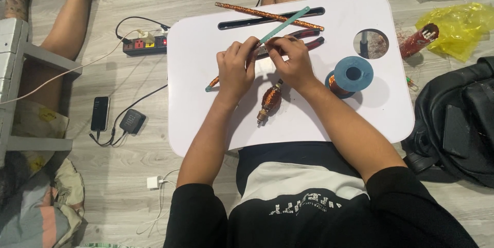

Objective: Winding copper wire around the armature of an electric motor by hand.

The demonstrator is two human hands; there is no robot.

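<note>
Over a white lap table (206, 114), my left hand (235, 70) and my right hand (290, 60) meet around a long teal strip (288, 23) that slants from upper right to lower left. Both hands pinch it near its middle. A copper-wound rod end (213, 81) pokes out below my left hand. Just below my hands lies a small motor armature wound with copper wire (270, 101). Red-handled pliers (311, 37) lie behind my right hand. A long copper-wound rod (267, 16) rests across the table's slot.
A blue spool of copper wire (351, 75) stands right of my right wrist, near a round hole (371, 43) in the table. On the floor: a power strip (144, 43), phone (100, 113), small speaker (133, 121), yellow bag (458, 24), black backpack (458, 119). Another person's leg (72, 16) is at left.
</note>
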